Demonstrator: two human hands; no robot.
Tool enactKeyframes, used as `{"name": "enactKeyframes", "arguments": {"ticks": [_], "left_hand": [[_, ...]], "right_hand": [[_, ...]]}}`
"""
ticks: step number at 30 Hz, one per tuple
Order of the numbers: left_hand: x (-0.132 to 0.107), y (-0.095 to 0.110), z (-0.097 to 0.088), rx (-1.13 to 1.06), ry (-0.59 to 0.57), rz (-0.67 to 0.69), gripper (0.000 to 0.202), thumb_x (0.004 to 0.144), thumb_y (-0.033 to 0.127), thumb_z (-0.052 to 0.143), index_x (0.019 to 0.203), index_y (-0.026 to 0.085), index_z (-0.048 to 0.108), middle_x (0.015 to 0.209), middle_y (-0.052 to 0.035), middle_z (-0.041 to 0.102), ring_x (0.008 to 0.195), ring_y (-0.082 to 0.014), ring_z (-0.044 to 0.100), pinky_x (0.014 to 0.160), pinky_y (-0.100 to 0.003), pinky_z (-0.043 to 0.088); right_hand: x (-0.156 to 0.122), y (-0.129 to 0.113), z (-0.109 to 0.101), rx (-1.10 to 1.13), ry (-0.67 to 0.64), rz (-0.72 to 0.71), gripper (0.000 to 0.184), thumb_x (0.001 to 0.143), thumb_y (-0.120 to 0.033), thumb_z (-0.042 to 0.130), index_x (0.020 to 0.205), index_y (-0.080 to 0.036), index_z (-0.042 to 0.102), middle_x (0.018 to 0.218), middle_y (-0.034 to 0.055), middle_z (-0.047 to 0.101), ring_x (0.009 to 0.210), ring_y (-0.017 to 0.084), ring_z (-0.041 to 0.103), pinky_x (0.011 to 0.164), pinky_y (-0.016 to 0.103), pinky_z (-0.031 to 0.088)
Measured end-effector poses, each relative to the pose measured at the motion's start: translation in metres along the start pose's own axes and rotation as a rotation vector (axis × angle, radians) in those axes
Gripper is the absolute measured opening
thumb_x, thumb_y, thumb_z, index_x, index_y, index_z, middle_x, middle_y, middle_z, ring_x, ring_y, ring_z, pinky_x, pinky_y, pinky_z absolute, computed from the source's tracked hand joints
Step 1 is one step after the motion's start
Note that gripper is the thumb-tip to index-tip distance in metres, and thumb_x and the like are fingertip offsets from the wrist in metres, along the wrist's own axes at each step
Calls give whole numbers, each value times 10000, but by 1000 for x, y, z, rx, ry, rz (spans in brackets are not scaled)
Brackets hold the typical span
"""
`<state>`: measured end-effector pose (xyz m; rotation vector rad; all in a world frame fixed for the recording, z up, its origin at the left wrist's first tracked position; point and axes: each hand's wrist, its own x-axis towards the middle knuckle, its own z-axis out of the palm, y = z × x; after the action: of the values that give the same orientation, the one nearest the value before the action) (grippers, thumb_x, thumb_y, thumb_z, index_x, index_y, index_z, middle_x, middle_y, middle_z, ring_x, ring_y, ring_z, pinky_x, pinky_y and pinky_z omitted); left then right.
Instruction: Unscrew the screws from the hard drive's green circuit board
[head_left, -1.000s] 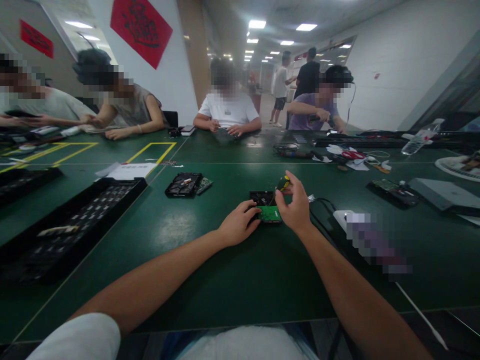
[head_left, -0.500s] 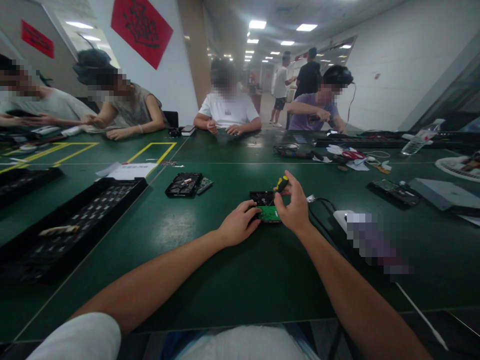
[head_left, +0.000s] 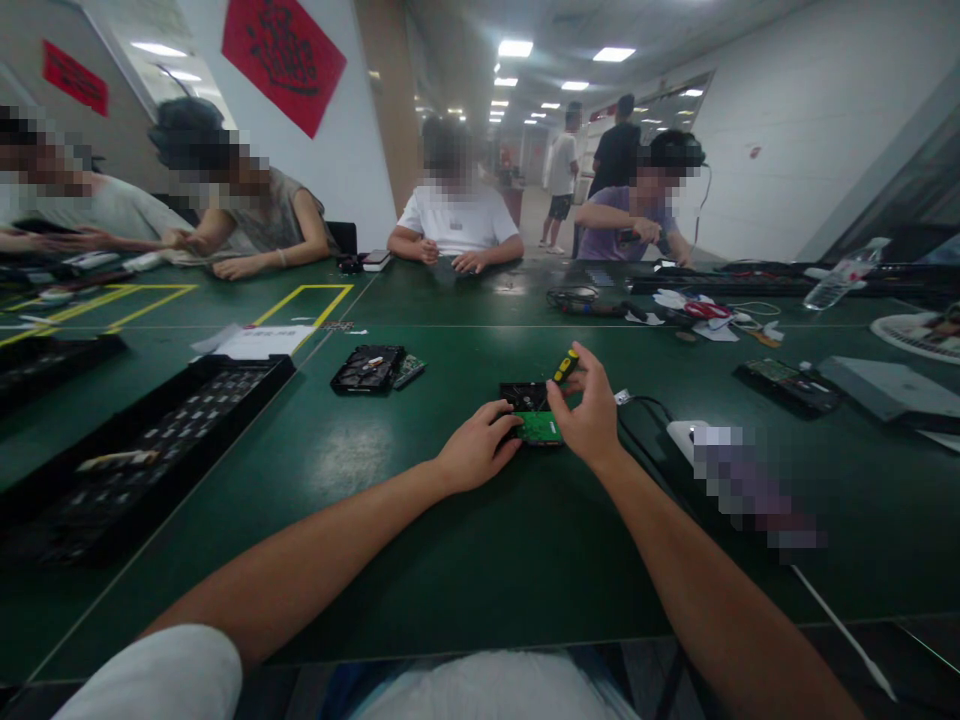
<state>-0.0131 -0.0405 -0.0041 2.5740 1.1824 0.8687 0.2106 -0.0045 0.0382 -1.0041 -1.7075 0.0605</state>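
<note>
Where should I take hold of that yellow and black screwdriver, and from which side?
Probably best by the handle of the screwdriver, coming from the right, as the right hand does. The handle is the thick part, and it tilts up and to the right above the green board, while the left hand takes up the board's left side.

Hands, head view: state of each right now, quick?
Left hand: touching green circuit board; firm grip can't be told.
Right hand: closed on yellow-and-black screwdriver.

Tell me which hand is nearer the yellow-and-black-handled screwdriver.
Right. The right hand holds the screwdriver; the left hand is apart, at the flat green circuit board.
</note>
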Motion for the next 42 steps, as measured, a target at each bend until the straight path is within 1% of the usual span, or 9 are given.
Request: {"name": "enactKeyframes", "arguments": {"ticks": [4, 8, 10, 16, 21, 24, 30, 37, 42], "left_hand": [[0, 0, 0, 11, 1, 1, 354, 1018, 340, 571, 1344, 205, 609, 1471, -156, 516, 1410, -321, 508, 1167, -523, 489], [0, 0, 0, 6, 2, 5, 355, 1020, 340, 570, 1342, 197, 611, 1468, -160, 516, 1403, -316, 515, 1165, -511, 492], [0, 0, 0, 4, 3, 4, 359, 1016, 338, 577, 1346, 201, 609, 1471, -156, 514, 1400, -315, 517, 1160, -511, 496], [0, 1, -2, -2, -1, 2, 359, 1015, 340, 579, 1346, 205, 610, 1478, -155, 514, 1410, -321, 509, 1158, -524, 496], [0, 2, -2, -7, -9, 5, 363, 1019, 347, 570, 1352, 208, 604, 1480, -158, 515, 1411, -322, 508, 1157, -532, 495], [0, 1, -1, -2, -6, 2, 366, 1016, 348, 576, 1354, 213, 605, 1479, -152, 516, 1414, -319, 507, 1162, -531, 492], [1, 1, -1, 4, 4, 7, 358, 1008, 325, 585, 1344, 205, 612, 1471, -153, 519, 1415, -318, 504, 1172, -520, 484], [0, 5, -5, 7, -1, 6, 359, 1013, 324, 579, 1344, 189, 611, 1470, -162, 516, 1400, -314, 519, 1174, -499, 484], [0, 2, -3, 19, -17, -1, 365, 1020, 342, 568, 1349, 189, 608, 1475, -165, 515, 1413, -322, 504, 1171, -517, 483]], "right_hand": [[1, -2, -2, -44, 4, -16, 657, 933, -363, 684, 1530, -257, 432, 1242, 126, 619, 880, 239, 653, 746, 440, 639], [0, -2, -1, 18, -4, -17, 658, 947, -289, 620, 1558, -251, 380, 1315, 140, 612, 960, 246, 683, 842, 461, 648], [0, -2, 0, 40, -14, 0, 680, 945, -283, 621, 1570, -252, 355, 1345, 143, 607, 967, 240, 696, 851, 454, 653], [0, -1, -1, -7, -3, -6, 669, 927, -349, 692, 1532, -255, 424, 1324, 141, 591, 895, 226, 678, 739, 422, 665], [-1, -2, 0, 22, -2, -3, 668, 950, -291, 630, 1566, -234, 378, 1352, 162, 590, 997, 252, 695, 811, 441, 673], [-1, -2, 1, 19, -8, 16, 696, 953, -309, 642, 1581, -239, 351, 1371, 166, 581, 928, 229, 706, 808, 439, 675], [2, -2, -3, -12, -16, 13, 665, 944, -371, 681, 1545, -278, 411, 1359, 135, 577, 849, 199, 672, 721, 393, 670], [0, -1, -2, -10, -1, 11, 669, 969, -295, 602, 1586, -261, 346, 1350, 148, 591, 959, 227, 697, 847, 431, 664], [0, 3, 1, -21, 35, 46, 699, 955, -323, 638, 1579, -241, 335, 1388, 167, 579, 903, 216, 706, 816, 429, 668]]}}
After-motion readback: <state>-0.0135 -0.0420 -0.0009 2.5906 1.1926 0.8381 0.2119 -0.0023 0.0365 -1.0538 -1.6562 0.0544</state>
